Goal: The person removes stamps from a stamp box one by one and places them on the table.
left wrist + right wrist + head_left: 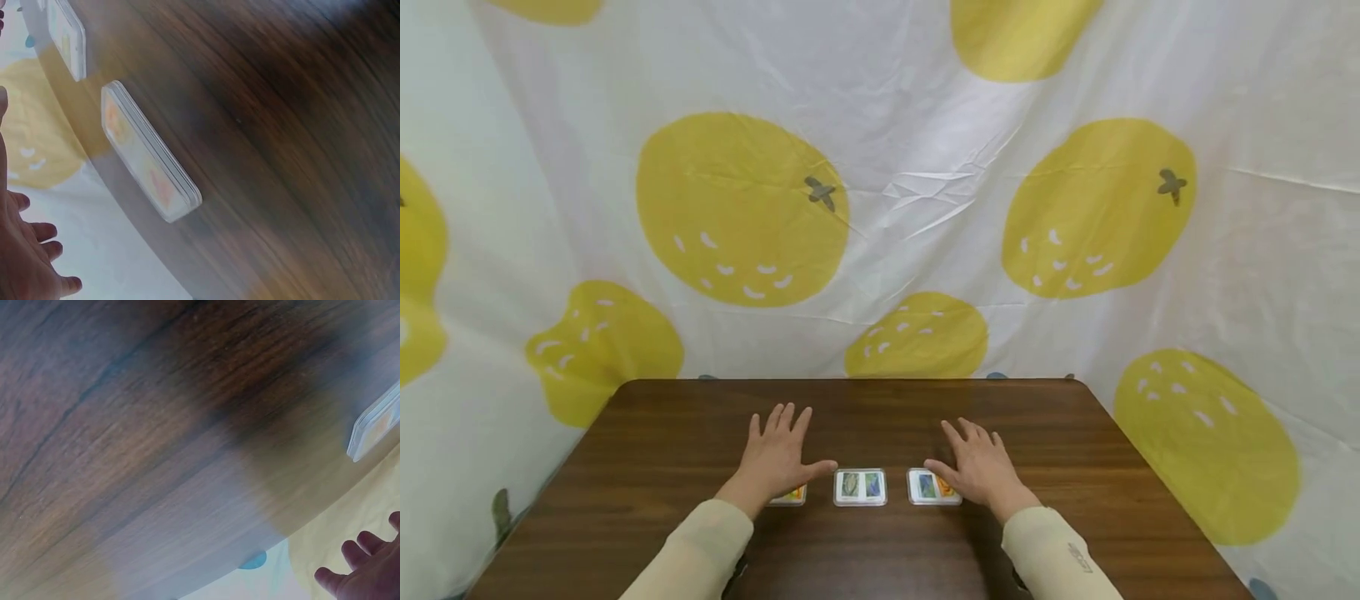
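Three flat clear plastic cases with small colourful pictures inside lie in a row on the table. My left hand (775, 458), fingers spread, is above the left case (793, 497) and hides most of it. In the left wrist view that case (150, 153) shows whole, apart from my hand (28, 256). Between my hands lies the middle case (860, 487), with two pictures showing. Over the right edge of the right case (927, 488) is my right hand (983, 469), its fingers extended. The right wrist view shows only a corner of a case (375, 428).
The dark wood-grain table (865, 558) has rounded far corners. Behind it hangs a white cloth (917, 200) printed with large yellow fruits, and it reaches down along both sides of the table.
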Demonstrator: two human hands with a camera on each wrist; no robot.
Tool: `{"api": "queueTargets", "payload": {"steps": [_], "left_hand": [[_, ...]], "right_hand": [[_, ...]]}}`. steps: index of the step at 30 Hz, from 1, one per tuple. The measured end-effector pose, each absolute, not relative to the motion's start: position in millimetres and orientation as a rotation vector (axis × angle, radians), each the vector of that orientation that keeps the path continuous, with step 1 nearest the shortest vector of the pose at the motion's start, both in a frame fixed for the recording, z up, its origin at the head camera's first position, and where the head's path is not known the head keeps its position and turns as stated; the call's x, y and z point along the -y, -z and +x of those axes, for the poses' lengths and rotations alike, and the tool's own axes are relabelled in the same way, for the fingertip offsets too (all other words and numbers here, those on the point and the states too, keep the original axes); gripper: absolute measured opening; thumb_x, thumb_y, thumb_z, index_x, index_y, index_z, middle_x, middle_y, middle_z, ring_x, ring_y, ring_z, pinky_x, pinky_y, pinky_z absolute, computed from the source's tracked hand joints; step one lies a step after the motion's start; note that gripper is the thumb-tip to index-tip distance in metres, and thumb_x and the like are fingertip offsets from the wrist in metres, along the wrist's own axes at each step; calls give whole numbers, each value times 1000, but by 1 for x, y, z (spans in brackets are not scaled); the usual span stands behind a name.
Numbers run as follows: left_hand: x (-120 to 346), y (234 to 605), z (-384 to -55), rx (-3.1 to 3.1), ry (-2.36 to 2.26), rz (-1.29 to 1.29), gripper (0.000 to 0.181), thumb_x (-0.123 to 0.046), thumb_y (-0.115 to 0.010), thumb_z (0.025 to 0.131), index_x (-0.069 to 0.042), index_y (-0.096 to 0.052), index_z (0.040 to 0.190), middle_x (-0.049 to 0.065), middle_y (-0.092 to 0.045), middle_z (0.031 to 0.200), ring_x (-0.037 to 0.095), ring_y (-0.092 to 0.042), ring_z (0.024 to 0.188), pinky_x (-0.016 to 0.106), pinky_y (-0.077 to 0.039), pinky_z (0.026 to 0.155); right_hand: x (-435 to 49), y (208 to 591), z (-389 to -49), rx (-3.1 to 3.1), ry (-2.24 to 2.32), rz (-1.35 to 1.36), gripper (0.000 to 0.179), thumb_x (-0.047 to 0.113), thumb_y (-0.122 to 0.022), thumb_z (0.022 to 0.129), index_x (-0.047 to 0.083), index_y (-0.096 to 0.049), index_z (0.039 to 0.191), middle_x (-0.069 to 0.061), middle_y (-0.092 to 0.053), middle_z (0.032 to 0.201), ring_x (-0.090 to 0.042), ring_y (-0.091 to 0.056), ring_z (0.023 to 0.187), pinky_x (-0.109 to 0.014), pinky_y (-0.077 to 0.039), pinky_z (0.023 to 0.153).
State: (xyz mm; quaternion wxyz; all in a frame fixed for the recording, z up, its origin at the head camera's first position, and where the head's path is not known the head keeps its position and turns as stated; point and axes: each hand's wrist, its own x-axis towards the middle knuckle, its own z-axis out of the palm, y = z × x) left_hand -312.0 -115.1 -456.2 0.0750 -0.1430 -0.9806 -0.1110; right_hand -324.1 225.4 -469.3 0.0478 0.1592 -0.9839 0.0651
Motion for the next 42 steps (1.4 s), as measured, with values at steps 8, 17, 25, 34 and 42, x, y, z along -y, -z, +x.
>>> {"api": "queueTargets", "payload": {"steps": [8,17,25,34,42], "left_hand": [[102,458,-313,2914,390,-469,97,-68,-65,82,-7,-36,152,24,-37,152,41,-30,142,66,-19,111],[90,460,-313,2896,452,-531,95,-67,-68,81,-8,-40,150,21,-45,145,39,-38,136,62,-23,110],[73,462,-313,2925,609,-585,94,-62,-71,81,-8,-40,151,19,-46,144,38,-38,136,60,-24,111],[58,473,-314,2924,749,-627,93,-60,-74,80,-8,-41,150,20,-46,144,39,-39,136,60,-26,110],[47,475,-312,2927,889,-641,91,-56,-76,80,-8,-42,149,23,-44,145,44,-39,135,61,-27,109]], "right_hand": [[-226,469,-323,2999,-168,529,78,62,-49,96,10,-37,153,-23,-39,149,-42,-38,136,-63,-26,109],[-227,470,-322,2982,-158,597,78,62,-50,95,9,-40,151,-21,-45,143,-40,-43,132,-59,-32,107],[-233,474,-323,2960,-199,609,74,58,-55,95,5,-48,146,-21,-50,138,-41,-47,127,-58,-37,103],[-237,479,-321,2937,-237,633,70,57,-57,94,5,-53,141,-19,-53,133,-41,-51,122,-59,-41,98],[-238,480,-323,2948,-290,624,66,55,-58,95,5,-55,138,-18,-53,133,-39,-51,123,-59,-41,99]]}}
